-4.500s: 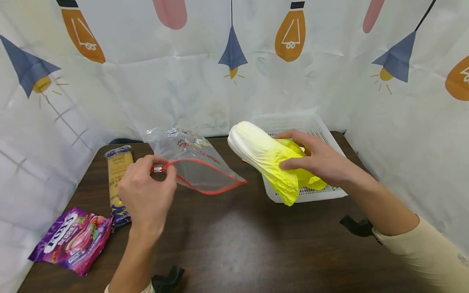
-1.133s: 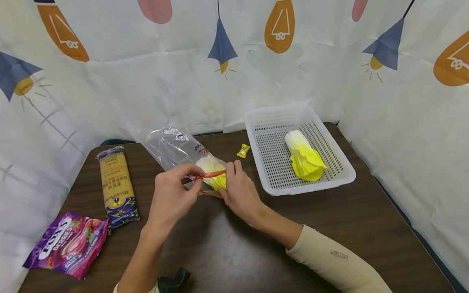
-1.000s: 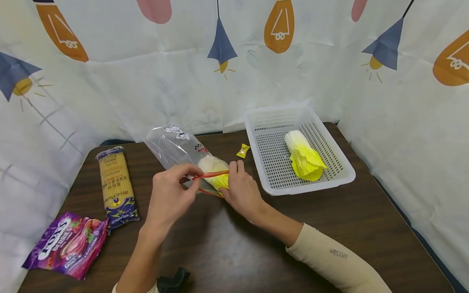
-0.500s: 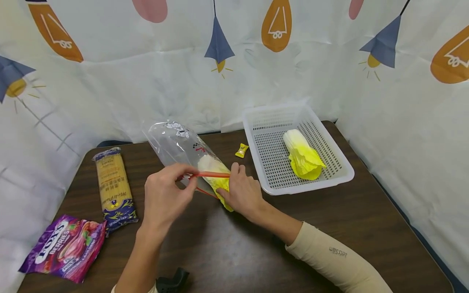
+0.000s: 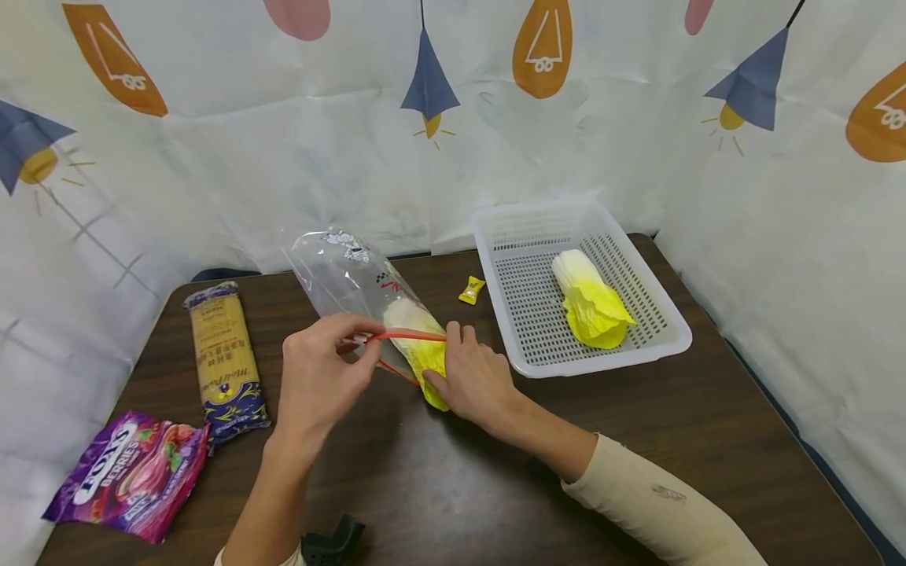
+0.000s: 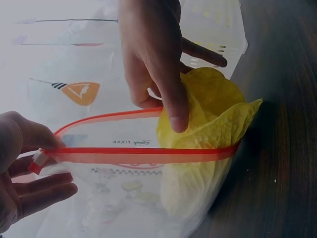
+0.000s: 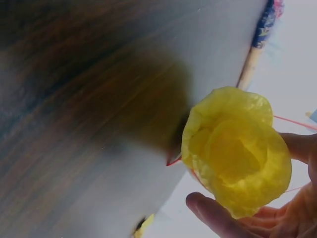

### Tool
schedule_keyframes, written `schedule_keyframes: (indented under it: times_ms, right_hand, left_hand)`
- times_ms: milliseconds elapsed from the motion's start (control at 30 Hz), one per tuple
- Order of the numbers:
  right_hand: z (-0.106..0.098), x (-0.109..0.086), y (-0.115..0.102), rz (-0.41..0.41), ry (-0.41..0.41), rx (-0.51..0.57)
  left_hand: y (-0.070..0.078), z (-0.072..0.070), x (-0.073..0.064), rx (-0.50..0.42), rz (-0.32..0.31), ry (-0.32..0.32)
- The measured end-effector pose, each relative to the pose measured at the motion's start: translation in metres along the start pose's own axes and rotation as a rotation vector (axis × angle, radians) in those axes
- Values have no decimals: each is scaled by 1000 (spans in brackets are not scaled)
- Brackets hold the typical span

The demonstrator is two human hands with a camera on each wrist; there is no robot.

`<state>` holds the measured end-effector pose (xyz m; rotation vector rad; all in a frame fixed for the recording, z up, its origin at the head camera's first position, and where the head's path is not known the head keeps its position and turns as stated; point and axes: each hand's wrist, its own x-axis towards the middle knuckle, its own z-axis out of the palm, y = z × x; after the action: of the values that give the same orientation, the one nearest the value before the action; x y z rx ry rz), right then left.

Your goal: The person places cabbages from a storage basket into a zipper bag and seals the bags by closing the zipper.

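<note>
Head view: the left grip (image 5: 322,373) pinches a clear, red-rimmed bag (image 5: 336,275) at one corner of its open mouth. The right grip (image 5: 481,377) curls around the leafy end of a yellow cabbage (image 5: 429,362), partly inside the bag. Right of that grip, a white basket (image 5: 602,367) holds a second cabbage (image 5: 594,306).

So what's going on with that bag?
A person's left grip pinches a clear bag by its red edge, and the bag's top is open. The right grip holds the leafy end of a cabbage. The cabbage is partly inside, with its yellow leaves poking out. A second cabbage lies in the white basket.
</note>
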<state>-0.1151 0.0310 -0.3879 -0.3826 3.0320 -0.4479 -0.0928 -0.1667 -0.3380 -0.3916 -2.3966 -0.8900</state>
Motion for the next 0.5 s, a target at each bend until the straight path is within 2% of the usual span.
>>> schedule_keyframes:
  times_ms: [500]
  right_hand:
    - [-20,-14,4,-84,-68,42]
  left_hand:
    - [-2,2,0,-9,-18,-3]
